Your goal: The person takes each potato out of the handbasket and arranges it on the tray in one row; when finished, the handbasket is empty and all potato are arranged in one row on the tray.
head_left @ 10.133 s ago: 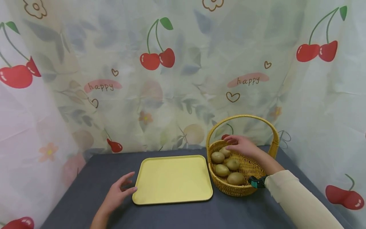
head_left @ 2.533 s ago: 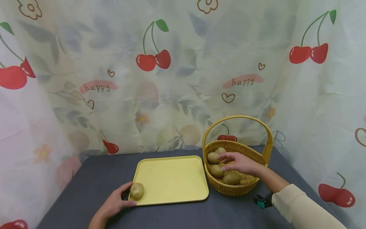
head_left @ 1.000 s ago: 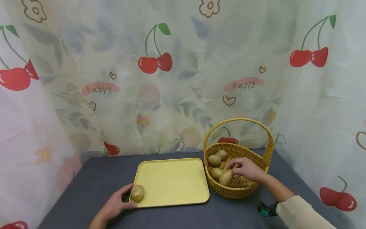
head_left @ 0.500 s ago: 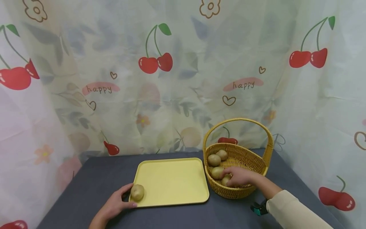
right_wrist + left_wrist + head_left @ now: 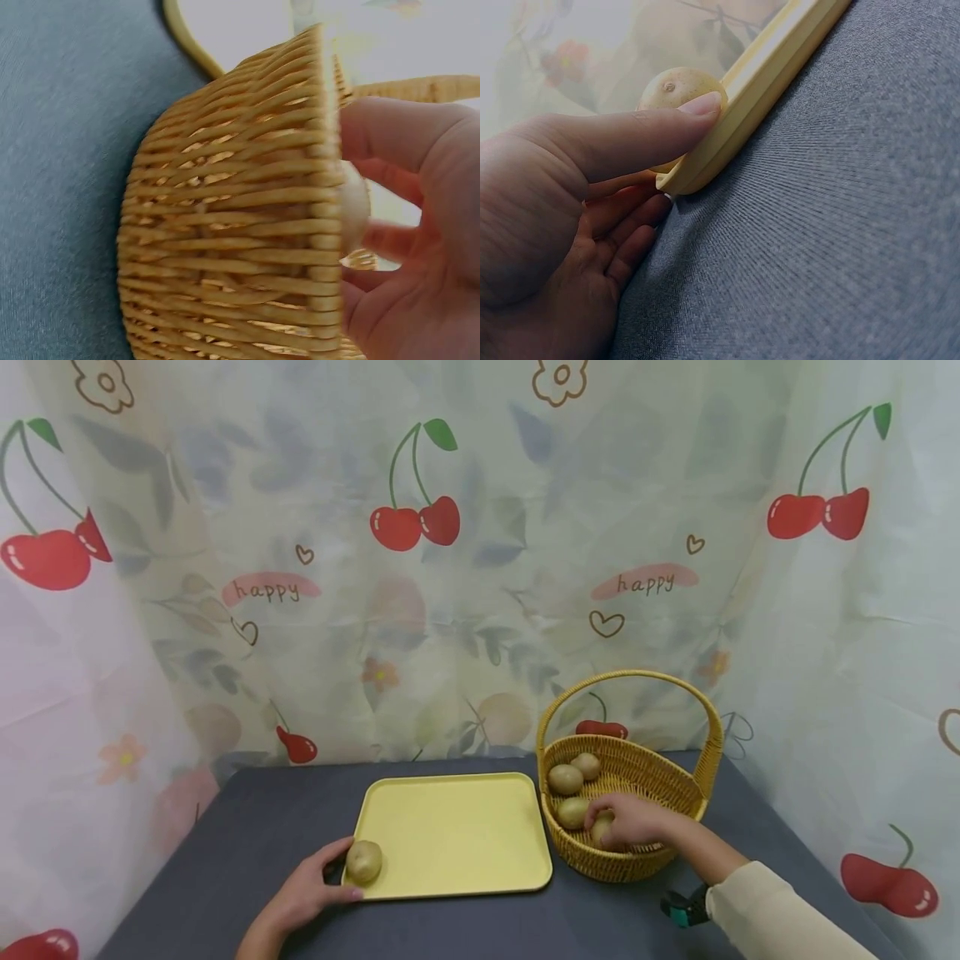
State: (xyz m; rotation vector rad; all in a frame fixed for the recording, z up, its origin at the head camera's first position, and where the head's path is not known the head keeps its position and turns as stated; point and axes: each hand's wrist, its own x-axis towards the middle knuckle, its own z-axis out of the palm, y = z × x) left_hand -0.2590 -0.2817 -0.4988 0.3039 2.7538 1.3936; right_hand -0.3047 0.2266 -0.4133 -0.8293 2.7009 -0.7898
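In the head view, my right hand (image 5: 630, 822) reaches into the wicker basket (image 5: 622, 864), its fingers around the front potato (image 5: 602, 831). The right wrist view shows that potato (image 5: 354, 206) between thumb and fingers, partly hidden by the basket wall (image 5: 232, 217). Beside it in the basket lies another potato (image 5: 572, 813), with two more behind. My left hand (image 5: 303, 889) holds the near left corner of the yellow tray (image 5: 457, 835). Its thumb (image 5: 701, 105) lies along the tray rim (image 5: 742, 112), next to a single potato (image 5: 363, 862) sitting in that corner.
The basket's tall handle (image 5: 637, 673) arches over its opening, close to the tray's right side. Dark cloth (image 5: 442, 931) covers the table. A printed curtain (image 5: 480, 652) hangs behind and at both sides.
Since the oldest frame, one potato has gone from basket to tray, and my left hand has come onto the tray corner. Over the last second, my right hand has lowered around the front potato.
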